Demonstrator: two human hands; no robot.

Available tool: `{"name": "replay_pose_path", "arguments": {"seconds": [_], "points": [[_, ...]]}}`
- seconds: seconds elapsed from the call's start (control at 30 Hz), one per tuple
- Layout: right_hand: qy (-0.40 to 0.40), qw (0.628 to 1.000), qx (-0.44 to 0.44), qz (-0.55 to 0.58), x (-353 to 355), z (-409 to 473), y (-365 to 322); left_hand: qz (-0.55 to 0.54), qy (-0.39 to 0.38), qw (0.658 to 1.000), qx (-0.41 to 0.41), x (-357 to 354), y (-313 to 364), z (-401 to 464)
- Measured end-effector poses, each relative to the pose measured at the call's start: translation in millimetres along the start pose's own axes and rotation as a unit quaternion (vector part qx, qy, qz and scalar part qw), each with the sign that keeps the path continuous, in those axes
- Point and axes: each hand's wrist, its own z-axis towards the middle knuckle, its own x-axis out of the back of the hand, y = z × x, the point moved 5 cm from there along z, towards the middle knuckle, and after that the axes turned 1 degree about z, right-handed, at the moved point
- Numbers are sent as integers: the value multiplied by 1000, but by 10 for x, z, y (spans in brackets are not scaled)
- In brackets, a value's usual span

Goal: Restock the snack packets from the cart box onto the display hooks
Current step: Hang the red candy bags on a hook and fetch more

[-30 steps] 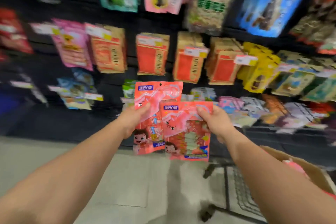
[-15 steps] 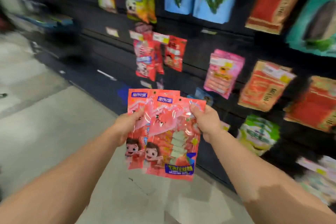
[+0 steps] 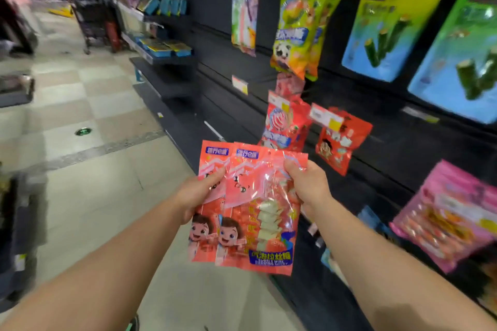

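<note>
Still gripping the pink-red snack packets [image 3: 258, 212], same as half a second back. Left hand [image 3: 197, 193] pinching the rear packet at its left edge, thumb laid across the front, the other fingers out of sight behind the plastic. Right hand [image 3: 309, 185] clamped on the upper right corner of the front packet, fingers [image 3: 291, 169] curled over the top. Packets now fanned tighter than before, front one overlapping the rear almost fully, cartoon faces side by side just below the left fingers. Held upright in the air over the tiled floor [image 3: 102, 169], touching no shelf or hook.

View swung further left down the aisle compared with earlier. Red hanging packets [image 3: 287, 121] now straight above the right fingers, second red pack [image 3: 338, 140] up and to their right, both nearer than half a second ago. Green panda bags [image 3: 295, 29] higher up, well above the fingers. Blue seaweed bags [image 3: 387, 35] shifted off to the upper right. Pink packs [image 3: 451, 217] now far right of the right fingers, lower in view than before. Dark display rack [image 3: 215, 67] filling the space beyond the fingers. Cart and box gone from view, last seen a second ago.
</note>
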Motion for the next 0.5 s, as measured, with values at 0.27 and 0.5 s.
{"name": "replay_pose_path", "arguments": {"seconds": [0.27,0.5], "points": [[-82,996,-14,-35,-645,1067,-148,-28,23,999,2,250,325,760],[-48,996,-4,-71,-1238,1821,-47,-37,23,999,11,739,560,1611]]}}
